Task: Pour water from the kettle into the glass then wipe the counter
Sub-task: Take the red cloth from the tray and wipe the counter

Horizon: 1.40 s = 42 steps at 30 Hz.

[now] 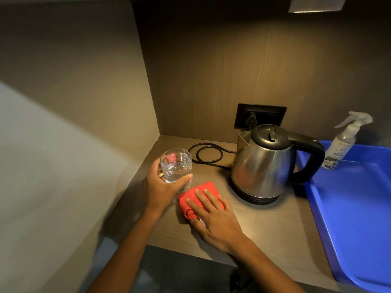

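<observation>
1. The left hand (pixel 163 187) is wrapped around the glass (pixel 176 166), thumb across its near side and fingers curled behind; the glass holds clear water (roughly half full) and stands upright, though whether its base touches the counter (pixel 264 225) I cannot tell.
2. The right hand (pixel 213 216) lies flat and spread, palm down, pressing the red cloth (pixel 197 197) onto the counter rather than gripping it; the folded cloth pokes out ahead of its fingertips and to its left.
3. The cloth sits just beside the left hand, right below the glass.
4. The kettle (pixel 266 163) stands upright on its base beyond and to the right of the right hand, lid closed, spout turned toward the glass.
5. Its black cord (pixel 203 153) loops on the counter behind the left hand.
6. Far right of both hands rests a blue tray (pixel 359 197), a spray bottle (pixel 344 142) at its far corner.
</observation>
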Available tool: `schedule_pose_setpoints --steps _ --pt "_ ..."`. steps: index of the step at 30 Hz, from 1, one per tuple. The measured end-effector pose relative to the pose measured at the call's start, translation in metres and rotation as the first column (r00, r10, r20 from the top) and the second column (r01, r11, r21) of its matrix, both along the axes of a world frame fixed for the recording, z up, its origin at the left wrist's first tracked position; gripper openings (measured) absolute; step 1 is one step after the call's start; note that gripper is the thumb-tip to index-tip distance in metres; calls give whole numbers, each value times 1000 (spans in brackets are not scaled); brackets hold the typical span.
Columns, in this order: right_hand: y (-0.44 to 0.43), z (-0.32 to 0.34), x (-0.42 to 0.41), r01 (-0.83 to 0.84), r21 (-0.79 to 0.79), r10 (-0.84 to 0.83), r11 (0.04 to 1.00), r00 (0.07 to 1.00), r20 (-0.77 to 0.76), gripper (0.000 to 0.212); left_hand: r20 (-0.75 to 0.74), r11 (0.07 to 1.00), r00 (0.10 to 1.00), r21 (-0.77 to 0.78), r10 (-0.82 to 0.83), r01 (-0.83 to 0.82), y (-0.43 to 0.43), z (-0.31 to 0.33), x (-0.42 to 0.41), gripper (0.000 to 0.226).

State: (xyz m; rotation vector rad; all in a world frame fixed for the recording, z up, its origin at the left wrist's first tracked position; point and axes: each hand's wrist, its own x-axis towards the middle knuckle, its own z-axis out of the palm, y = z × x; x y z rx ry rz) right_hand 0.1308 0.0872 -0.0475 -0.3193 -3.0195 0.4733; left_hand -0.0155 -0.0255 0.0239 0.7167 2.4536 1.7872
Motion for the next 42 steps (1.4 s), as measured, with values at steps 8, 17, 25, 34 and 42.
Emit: schedule_pose_setpoints --steps 8,17,25,34,42 --pt "-10 20 49 292 37 -294 956 954 56 70 92 996 993 -54 -71 77 21 -31 -1 93" --pt "33 57 8 234 273 -295 933 933 209 44 142 991 985 -83 -96 108 36 -45 -8 98" --pt "42 75 25 367 -10 -365 930 926 95 31 -282 992 958 -130 -47 11 18 -23 17 99" --pt "84 118 119 92 -945 -530 312 843 -93 31 13 881 882 -44 -472 472 34 15 124 45" --pt "136 115 228 456 -831 -907 319 401 -128 32 -39 729 729 -80 -684 680 152 36 226 27"
